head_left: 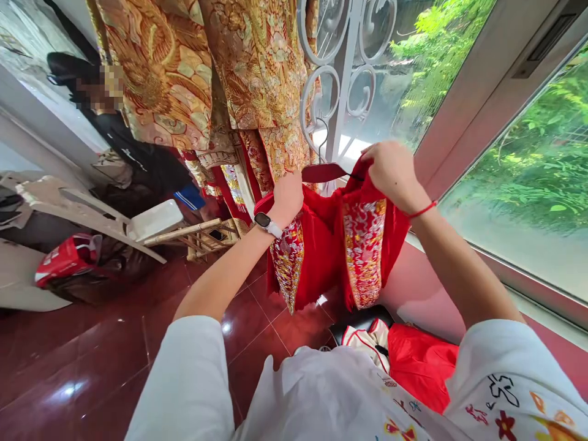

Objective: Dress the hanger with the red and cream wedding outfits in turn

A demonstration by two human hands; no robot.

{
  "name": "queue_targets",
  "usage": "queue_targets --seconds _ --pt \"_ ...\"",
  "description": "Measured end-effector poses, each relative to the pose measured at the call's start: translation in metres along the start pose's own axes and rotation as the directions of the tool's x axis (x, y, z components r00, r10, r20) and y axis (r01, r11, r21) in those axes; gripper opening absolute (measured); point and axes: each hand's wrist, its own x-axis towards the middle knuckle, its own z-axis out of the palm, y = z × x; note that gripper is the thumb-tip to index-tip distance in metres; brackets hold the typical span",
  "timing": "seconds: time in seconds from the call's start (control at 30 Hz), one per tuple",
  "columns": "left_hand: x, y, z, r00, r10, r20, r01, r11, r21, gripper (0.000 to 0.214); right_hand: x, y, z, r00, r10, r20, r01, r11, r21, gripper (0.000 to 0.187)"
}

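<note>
Both my hands are raised in front of me and closed on a red embroidered jacket (pixel 321 257) that hangs between them. My left hand (pixel 287 197), with the smartwatch (pixel 263 220) at its wrist, is fisted over one shoulder of the garment. My right hand (pixel 390 174) pinches the cloth at the other shoulder, a little higher and closer to the window glass (pixel 528 202).

The dark red hanger (pixel 324 173) runs between the two grips, its bar lying nearly level from hand to hand. The jacket's width therefore goes left to right, and its length drops straight down toward the glossy red floor tiles (pixel 92 367). The thin hook (pixel 327 136) rises from the middle of the bar, just in front of the white scrolled grille (pixel 321 98). My left hand is the nearer one to it.

Gold brocade robes (pixel 206 73) hang above and to the left, close beside my left fist.

I cannot tell whether the hook touches the grille or anything else. The hanger's ends are buried in the cloth under my hands, and my curled fingertips are out of sight. The jacket's back is turned away from me, so only the two embroidered front bands (pixel 365 257) show. At the far left a person in dark clothes (pixel 138 162) is cut off behind the robes.
</note>
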Motion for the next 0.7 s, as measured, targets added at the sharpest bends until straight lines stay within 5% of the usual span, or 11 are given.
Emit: queue_targets --seconds 0.1,0.2,0.43,0.63,0.7 --pt "-0.001 -0.006 0.009 1.0 -0.02 -0.022 0.018 0.998 -0.066 0.043 -0.035 -0.011 0.035 0.993 -0.096 0.067 0.097 0.995 -0.006 0.065" --pt "-0.001 -0.011 0.019 0.997 -0.057 -0.043 0.05 0.987 -0.155 0.044 -0.064 -0.002 0.07 0.989 -0.15 0.01 0.149 0.988 0.03 0.087" --pt "-0.012 -0.018 0.027 0.995 -0.065 -0.075 0.03 0.915 -0.403 0.051 -0.076 0.006 0.1 0.985 -0.111 -0.128 0.123 0.988 0.092 0.074" --pt "0.012 -0.086 0.003 0.984 -0.059 -0.168 -0.032 0.869 -0.494 0.049 -0.082 0.031 0.104 0.98 -0.018 -0.197 0.061 0.974 0.218 0.064" --pt "0.028 -0.117 0.003 0.995 -0.065 -0.081 0.01 0.835 -0.55 0.044 -0.086 0.035 0.109 0.979 0.012 -0.204 0.043 0.963 0.265 0.062"
